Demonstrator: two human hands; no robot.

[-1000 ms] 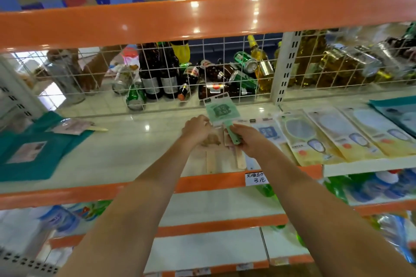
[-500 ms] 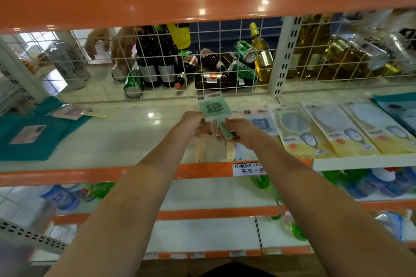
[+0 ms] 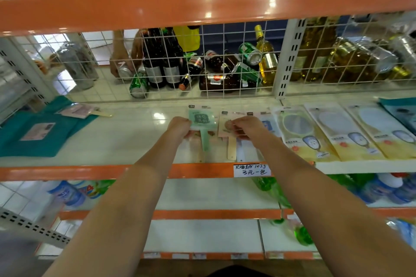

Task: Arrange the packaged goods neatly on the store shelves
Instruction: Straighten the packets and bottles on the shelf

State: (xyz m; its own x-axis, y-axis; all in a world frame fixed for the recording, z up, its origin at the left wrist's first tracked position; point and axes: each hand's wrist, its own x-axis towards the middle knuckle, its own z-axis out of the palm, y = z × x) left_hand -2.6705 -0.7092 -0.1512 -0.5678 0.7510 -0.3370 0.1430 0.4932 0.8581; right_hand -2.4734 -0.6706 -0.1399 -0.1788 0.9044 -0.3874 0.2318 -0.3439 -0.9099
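Your white shelf [image 3: 126, 141] fronts a wire grid [image 3: 225, 69] of bottles; your left hand [image 3: 180, 127] pinches the green packet [image 3: 203, 121], your right hand [image 3: 245, 127] the pink packet [image 3: 226, 128].

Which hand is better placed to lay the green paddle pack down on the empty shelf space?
Left. The left hand already grips the green paddle pack, bare shelf beside it; the right hand pinches the pink pack.

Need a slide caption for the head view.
Left hand holds a green packaged mirror; right hand grips a pink one on the shelf.

Right hand [image 3: 244, 128] hides the pink pack's [image 3: 225, 130] middle.
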